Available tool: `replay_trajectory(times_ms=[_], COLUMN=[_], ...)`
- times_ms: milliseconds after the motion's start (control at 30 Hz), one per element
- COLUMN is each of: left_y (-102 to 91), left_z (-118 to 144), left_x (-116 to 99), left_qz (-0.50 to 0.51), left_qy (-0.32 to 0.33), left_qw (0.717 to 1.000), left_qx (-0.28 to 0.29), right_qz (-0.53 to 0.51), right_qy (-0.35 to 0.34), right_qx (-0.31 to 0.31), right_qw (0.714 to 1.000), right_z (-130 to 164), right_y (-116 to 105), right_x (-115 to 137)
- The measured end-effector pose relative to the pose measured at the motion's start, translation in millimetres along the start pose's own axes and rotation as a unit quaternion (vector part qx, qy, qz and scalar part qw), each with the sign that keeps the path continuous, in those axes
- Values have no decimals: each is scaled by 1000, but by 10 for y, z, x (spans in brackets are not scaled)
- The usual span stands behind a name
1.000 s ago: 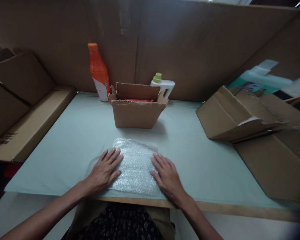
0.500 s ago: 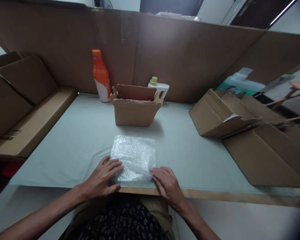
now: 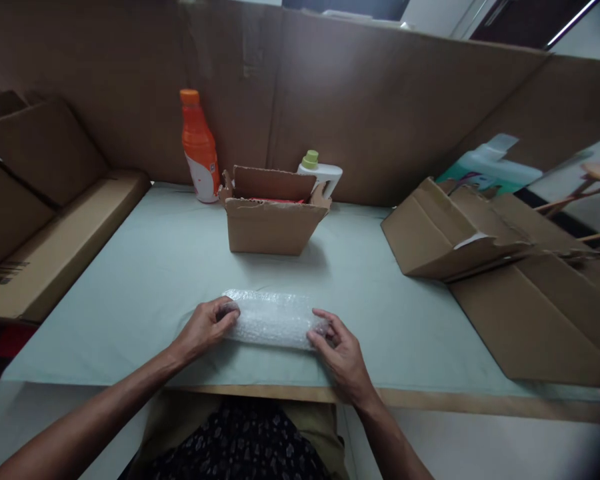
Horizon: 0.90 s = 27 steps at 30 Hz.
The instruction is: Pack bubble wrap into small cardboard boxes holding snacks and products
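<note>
A sheet of clear bubble wrap (image 3: pixel 275 323) lies near the front of the table, its near part folded or rolled over into a narrow band. My left hand (image 3: pixel 205 327) grips its left end, thumb in front and fingers behind. At the right end, my right hand (image 3: pixel 339 347) holds it with the thumb and fingers curled around the corner. Beyond the wrap stands an open cardboard box (image 3: pixel 270 227) with torn flaps; something red shows inside, but I cannot make out what it is.
An orange bottle (image 3: pixel 199 147) and a white jug with a green cap (image 3: pixel 325 175) stand behind the box. Cardboard boxes (image 3: pixel 530 313) fill the right side, with a teal bottle (image 3: pixel 495 167) behind them. More cardboard (image 3: pixel 70 227) lies at the left. A cardboard wall (image 3: pixel 360 107) closes the back.
The bubble wrap's near edge has been lifted and folded away from me, making it a narrower band. Both hands went from lying flat on it to gripping its ends, slightly farther forward.
</note>
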<state>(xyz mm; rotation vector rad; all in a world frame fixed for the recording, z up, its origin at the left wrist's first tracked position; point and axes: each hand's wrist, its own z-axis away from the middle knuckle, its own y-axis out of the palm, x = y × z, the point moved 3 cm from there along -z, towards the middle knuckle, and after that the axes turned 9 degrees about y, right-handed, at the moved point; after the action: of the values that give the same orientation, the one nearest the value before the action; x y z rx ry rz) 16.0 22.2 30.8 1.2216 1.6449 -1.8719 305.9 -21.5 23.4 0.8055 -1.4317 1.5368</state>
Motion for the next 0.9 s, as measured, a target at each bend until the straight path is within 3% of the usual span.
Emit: replay_trajectory(times_ms=[67, 133, 300, 467, 533, 633, 733, 900], left_y=[11, 27, 71, 41, 40, 4, -90, -104], left_z=[-85, -138, -149, -198, -245, -256, -184, -261], left_x=[71, 137, 218, 250, 223, 79, -121, -167], left_qz=[-36, -85, -173, -226, -218, -191, -153, -141], left_qy=[-11, -26, -37, -52, -50, -30, -9, -62], left_qw=[999, 996, 984, 973, 975, 981, 988, 988], left_qx=[-3, -7, -16, -16, -1, -1, -16, -3], right_qz=[8, 80, 284, 359, 344, 231, 137, 78], right_qy=[-3, -29, -114, -126, -129, -130, -124, -27], right_qx=[-35, -72, -147, -141, -116, -71, -57, -35], right_qw=[999, 994, 941, 914, 923, 962, 981, 996], right_z=[-151, -265, -327, -415, -473, -475, -366, -310], right_y=[73, 138, 148, 121, 176, 230, 176, 108], right_x=[-31, -64, -162, -147, -82, 52, 166, 146])
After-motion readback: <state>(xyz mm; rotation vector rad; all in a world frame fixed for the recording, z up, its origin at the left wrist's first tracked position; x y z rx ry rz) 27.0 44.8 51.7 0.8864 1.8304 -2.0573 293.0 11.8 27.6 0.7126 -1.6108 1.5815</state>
